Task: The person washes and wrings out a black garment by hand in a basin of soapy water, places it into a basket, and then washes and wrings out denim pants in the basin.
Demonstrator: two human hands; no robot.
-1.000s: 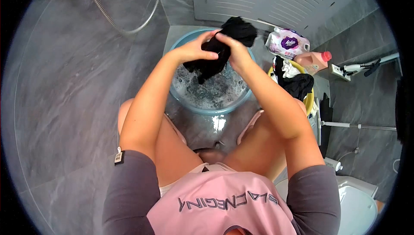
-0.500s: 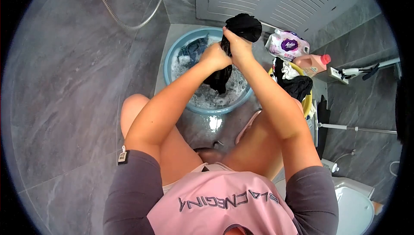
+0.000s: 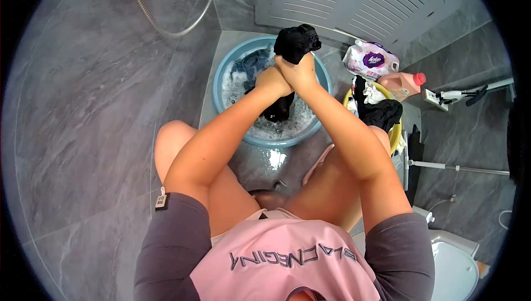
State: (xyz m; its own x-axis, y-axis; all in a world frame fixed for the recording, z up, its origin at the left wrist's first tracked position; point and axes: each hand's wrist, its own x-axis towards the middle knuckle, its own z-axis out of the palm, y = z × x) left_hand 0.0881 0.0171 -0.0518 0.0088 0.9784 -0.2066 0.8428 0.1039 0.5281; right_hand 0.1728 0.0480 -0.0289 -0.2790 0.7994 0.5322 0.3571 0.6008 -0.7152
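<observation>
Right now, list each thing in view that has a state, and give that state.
Left hand: closed on black cloth
Right hand: closed on black cloth
Black cloth: bunched, gripped
Blue cloth: partly in suds
Blue basin: holding suds
Yellow tub: holding clothes
Pink bottle: capped
Hose: looped

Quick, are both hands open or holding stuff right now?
Left hand: closed around the black cloth.
Right hand: closed around the same cloth.

Hose (image 3: 176, 34): ribbed, looping at upper left
Slatted panel (image 3: 338, 2): grey, at the top
Pole (image 3: 481, 170): slim, at right
Fixture (image 3: 454, 268): white, lower right
</observation>
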